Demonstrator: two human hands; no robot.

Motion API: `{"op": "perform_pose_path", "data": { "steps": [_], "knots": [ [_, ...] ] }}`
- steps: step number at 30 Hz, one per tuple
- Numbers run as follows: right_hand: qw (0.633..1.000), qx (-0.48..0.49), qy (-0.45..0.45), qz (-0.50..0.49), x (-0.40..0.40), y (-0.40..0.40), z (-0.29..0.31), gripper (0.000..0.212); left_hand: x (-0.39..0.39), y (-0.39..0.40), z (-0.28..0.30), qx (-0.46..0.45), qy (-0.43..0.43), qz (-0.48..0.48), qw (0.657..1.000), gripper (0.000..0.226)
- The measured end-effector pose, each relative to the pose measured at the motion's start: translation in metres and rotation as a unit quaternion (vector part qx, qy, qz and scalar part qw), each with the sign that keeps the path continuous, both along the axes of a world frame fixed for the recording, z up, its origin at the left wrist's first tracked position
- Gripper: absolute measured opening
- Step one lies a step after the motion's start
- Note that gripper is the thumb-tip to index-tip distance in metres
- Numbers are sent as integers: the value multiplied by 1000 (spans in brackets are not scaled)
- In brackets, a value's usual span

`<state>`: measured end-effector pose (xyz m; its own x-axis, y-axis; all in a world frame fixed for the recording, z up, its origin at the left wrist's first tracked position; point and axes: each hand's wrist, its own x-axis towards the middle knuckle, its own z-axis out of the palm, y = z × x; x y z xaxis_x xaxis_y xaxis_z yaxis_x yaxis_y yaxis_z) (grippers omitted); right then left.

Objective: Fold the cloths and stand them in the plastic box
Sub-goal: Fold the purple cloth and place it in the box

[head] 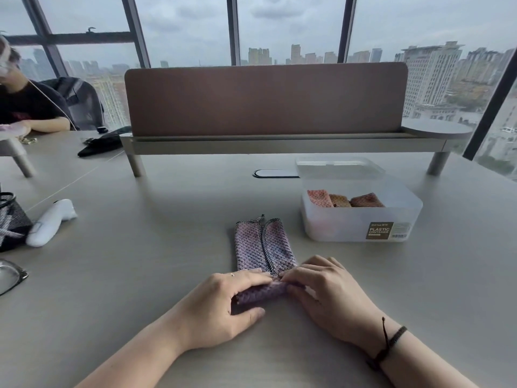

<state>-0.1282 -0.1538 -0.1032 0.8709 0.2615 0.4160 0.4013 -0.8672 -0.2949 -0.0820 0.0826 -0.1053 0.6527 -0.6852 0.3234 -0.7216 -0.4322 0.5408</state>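
A purple knitted cloth (pixel 263 246) lies on the table in front of me, its two sides folded in to meet along a dark middle seam. Its near end is turned up into a roll. My left hand (pixel 223 303) pinches that roll from the left, and my right hand (pixel 327 292) pinches it from the right. To the right and further back stands the translucent plastic box (pixel 361 222) with a brown label. Three folded cloths (pixel 344 199), pink, orange and reddish, stand upright inside it.
The box lid (pixel 340 166) leans behind the box. A desk shelf with a brown screen (pixel 265 99) runs across the back. A white handheld device (pixel 50 222), a dark mesh bag (pixel 12 219) and glasses (pixel 11 275) lie at the left. Another person (pixel 25 105) sits far left.
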Motion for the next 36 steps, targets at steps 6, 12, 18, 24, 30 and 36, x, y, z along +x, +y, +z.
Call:
{"op": "perform_pose_path", "data": {
  "steps": [6, 12, 18, 24, 30, 36],
  "knots": [
    [999, 27, 15, -7, -1, 2, 3, 29, 2, 0, -4, -45, -57, 50, 996, 35],
    [1000, 8, -5, -30, 0, 1, 3, 28, 4, 1, 1, -79, -49, 68, 993, 19],
    [997, 60, -9, -42, 2, -3, 2, 13, 6, 3, -1, -81, -48, 128, 987, 12],
    [978, 190, 42, -73, 10, 1, 2, 17, 11, 0, -2, -140, 24, 160, 977, 22],
    [961, 250, 68, -102, 16, 8, 2, 13, 17, -5, -5, -134, 57, 177, 973, 10],
    [965, 208, 90, -133, 17, 11, 2, 24, 16, -5, -4, -76, 25, 220, 972, 16]
  ]
}}
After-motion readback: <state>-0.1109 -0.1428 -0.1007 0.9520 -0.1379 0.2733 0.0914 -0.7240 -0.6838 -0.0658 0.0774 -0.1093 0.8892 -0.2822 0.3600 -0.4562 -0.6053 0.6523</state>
